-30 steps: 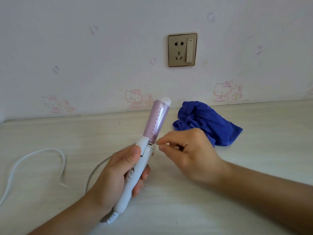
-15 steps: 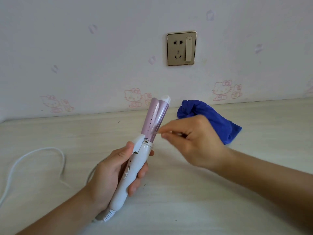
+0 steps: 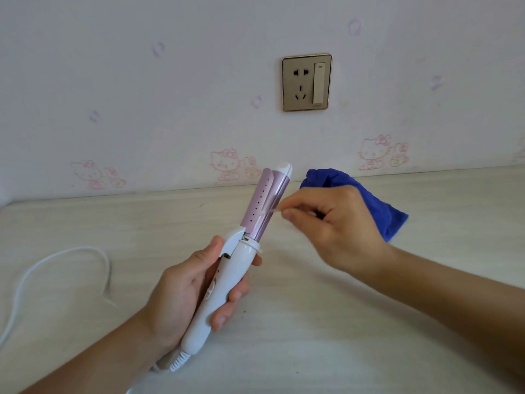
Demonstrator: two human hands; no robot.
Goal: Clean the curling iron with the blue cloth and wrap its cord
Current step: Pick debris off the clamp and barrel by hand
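Your left hand [image 3: 181,294] grips the iron [image 3: 241,263] by its white handle, held up off the desk [image 3: 369,322] and tilted, tip pointing away toward the wall. The thumb sits on the lever, and the clamp [image 3: 257,203] stands open from the barrel. Your right hand [image 3: 338,223] pinches a thin white stick [image 3: 272,211], probably a swab but too blurred to be sure, with its tip in the gap between clamp and barrel. The step looks like detail cleaning of the barrel slot, early in the task. The cloth [image 3: 380,206] lies bunched on the desk just behind the right hand, untouched. The cord [image 3: 65,253] trails loose in a loop on the desk at left, not wrapped and not plugged into the socket [image 3: 306,82]. Next you likely need to drop the stick, grab the cloth and wipe the barrel with the left hand holding firm.
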